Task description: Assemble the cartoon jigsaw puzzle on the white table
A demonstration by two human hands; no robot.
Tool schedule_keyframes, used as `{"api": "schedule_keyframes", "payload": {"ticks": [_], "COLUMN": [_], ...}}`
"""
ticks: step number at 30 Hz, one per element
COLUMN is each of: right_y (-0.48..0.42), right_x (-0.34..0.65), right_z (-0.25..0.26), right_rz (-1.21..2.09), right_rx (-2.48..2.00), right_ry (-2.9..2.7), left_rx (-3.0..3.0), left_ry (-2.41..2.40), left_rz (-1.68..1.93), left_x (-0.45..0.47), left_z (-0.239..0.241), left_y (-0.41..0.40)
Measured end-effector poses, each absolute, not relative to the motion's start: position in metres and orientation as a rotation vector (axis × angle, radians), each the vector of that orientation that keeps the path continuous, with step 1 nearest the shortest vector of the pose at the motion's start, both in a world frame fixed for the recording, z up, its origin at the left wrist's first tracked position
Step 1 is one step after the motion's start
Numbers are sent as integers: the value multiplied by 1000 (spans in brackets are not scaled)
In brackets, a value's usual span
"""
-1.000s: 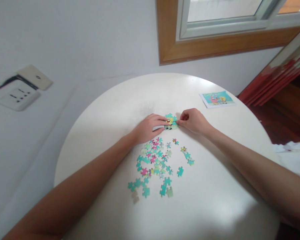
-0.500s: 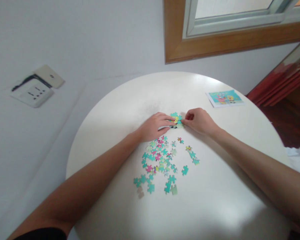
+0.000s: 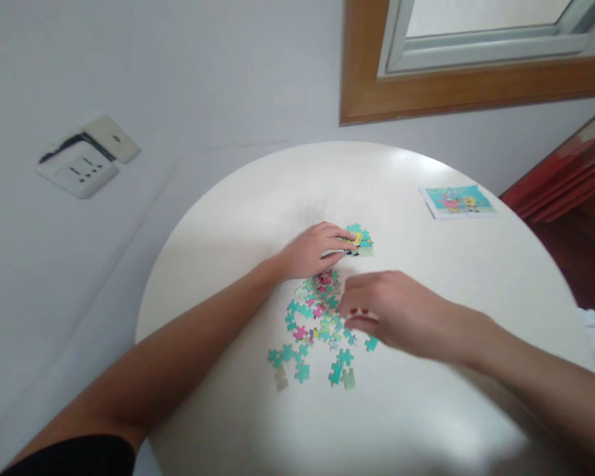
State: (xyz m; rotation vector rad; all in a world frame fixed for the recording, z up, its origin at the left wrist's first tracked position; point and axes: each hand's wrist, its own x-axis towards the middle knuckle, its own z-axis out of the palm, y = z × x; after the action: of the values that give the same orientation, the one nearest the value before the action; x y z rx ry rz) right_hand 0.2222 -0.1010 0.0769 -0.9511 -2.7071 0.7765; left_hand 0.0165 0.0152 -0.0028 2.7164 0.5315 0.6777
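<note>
A small joined cluster of puzzle pieces (image 3: 361, 240), teal and yellow, lies near the middle of the round white table (image 3: 426, 410). My left hand (image 3: 313, 250) rests flat beside it, fingertips pressing its left edge. A loose heap of teal, pink and yellow puzzle pieces (image 3: 315, 324) is spread nearer to me. My right hand (image 3: 387, 311) hovers over the right side of that heap, fingers curled downward and a little blurred; I cannot see anything in them.
A printed reference picture (image 3: 459, 200) lies at the table's far right. A wall socket with a plug (image 3: 84, 165) sits on the white wall to the left. A wooden window frame (image 3: 456, 79) is above; red curtain at the right edge.
My right hand has left the joined cluster and moved toward me, over the loose heap. My left hand stays at the cluster. The view has shifted slightly left.
</note>
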Motion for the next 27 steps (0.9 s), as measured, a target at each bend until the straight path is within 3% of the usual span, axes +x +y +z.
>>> {"api": "schedule_keyframes", "payload": {"ticks": [8, 17, 22, 27], "right_y": [-158, -169, -164, -110], "right_x": [202, 185, 198, 221], "right_z": [61, 54, 61, 71], "right_rz": [573, 371, 723, 1094], "right_rx": [-729, -844, -786, -1013], "right_ry": [-3168, -3144, -3029, -2494], "left_rx": [2704, 2700, 2698, 2696], "left_ry": [532, 532, 544, 549], "left_rz": [691, 691, 689, 686], "left_x": [17, 16, 16, 15], "left_z": [-2, -4, -3, -3], "left_y": [15, 17, 16, 16]}}
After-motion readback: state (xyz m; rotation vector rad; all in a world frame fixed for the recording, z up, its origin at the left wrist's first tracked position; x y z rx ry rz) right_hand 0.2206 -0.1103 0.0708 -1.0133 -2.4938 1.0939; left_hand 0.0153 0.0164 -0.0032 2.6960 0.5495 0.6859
